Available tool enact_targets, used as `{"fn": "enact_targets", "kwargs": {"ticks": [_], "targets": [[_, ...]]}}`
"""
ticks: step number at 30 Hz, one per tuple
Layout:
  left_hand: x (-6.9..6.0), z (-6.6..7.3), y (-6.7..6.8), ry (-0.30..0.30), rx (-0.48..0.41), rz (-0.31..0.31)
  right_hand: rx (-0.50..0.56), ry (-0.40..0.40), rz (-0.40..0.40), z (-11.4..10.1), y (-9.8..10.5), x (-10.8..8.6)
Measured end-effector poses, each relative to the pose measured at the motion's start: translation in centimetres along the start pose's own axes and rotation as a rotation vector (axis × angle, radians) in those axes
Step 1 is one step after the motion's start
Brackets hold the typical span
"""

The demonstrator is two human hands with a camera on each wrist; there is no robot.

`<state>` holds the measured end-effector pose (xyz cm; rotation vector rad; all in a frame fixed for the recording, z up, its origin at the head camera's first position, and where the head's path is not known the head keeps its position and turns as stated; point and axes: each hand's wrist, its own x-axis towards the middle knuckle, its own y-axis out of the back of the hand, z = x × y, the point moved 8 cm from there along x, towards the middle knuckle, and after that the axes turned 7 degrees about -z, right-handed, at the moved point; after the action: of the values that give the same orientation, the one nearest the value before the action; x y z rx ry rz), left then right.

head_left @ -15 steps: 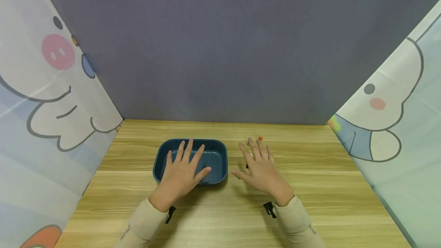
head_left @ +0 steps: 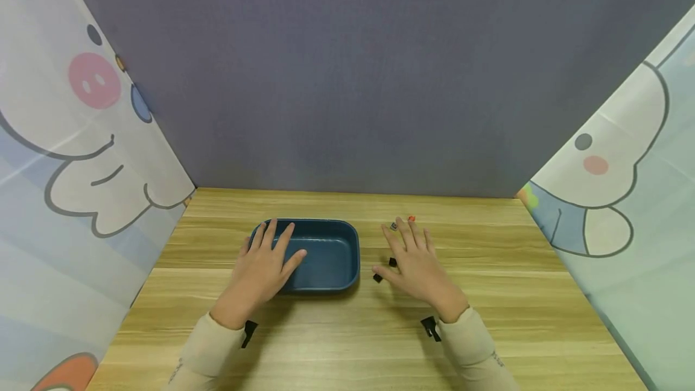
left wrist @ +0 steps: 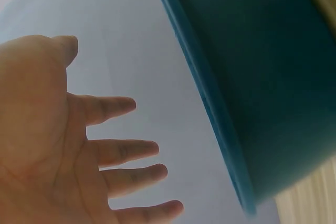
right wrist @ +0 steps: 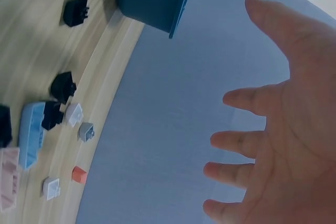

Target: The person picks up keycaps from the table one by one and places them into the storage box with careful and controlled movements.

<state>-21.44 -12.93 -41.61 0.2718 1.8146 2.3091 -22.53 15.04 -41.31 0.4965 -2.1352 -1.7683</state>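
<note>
A dark blue rectangular tub (head_left: 331, 258) sits on the wooden table, left of centre. My left hand (head_left: 257, 272) hovers over its left side, fingers spread and straight, palm down. A gap shows between this hand (left wrist: 47, 129) and the tub's rim (left wrist: 210, 108) in the left wrist view. To the right of the tub, my right hand (head_left: 420, 271) is held above small loose pieces that look like keycaps, its fingers extended and holding nothing. Black keycaps (head_left: 377, 278), a grey one (head_left: 393, 226) and a red one (head_left: 411, 218) show around it; the hand hides others.
Under the right hand, the right wrist view also shows a long light-blue piece (right wrist: 31, 135), a pink one (right wrist: 9, 177) and white keycaps (right wrist: 51, 188). A grey panel (head_left: 347, 77) stands behind the table (head_left: 347, 343); cartoon-printed sheets (head_left: 602, 198) flank it.
My left hand has shifted left over the tub, uncovering more of its inside. My right hand has moved slightly right, and black pieces beside its thumb now show more.
</note>
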Motion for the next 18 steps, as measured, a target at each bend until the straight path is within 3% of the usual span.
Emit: {"fn": "enact_targets", "kwargs": {"ticks": [9, 18], "targets": [[-0.7, -2.5, 0.3, -0.015, 0.007, 0.057, -0.019, 0.007, 0.024, 1.8, 0.4, 0.0], [-0.8, -4.7, 0.2, 0.018, -0.063, 0.011, -0.026, 0.014, 0.104, 4.6, 0.7, 0.3]]}}
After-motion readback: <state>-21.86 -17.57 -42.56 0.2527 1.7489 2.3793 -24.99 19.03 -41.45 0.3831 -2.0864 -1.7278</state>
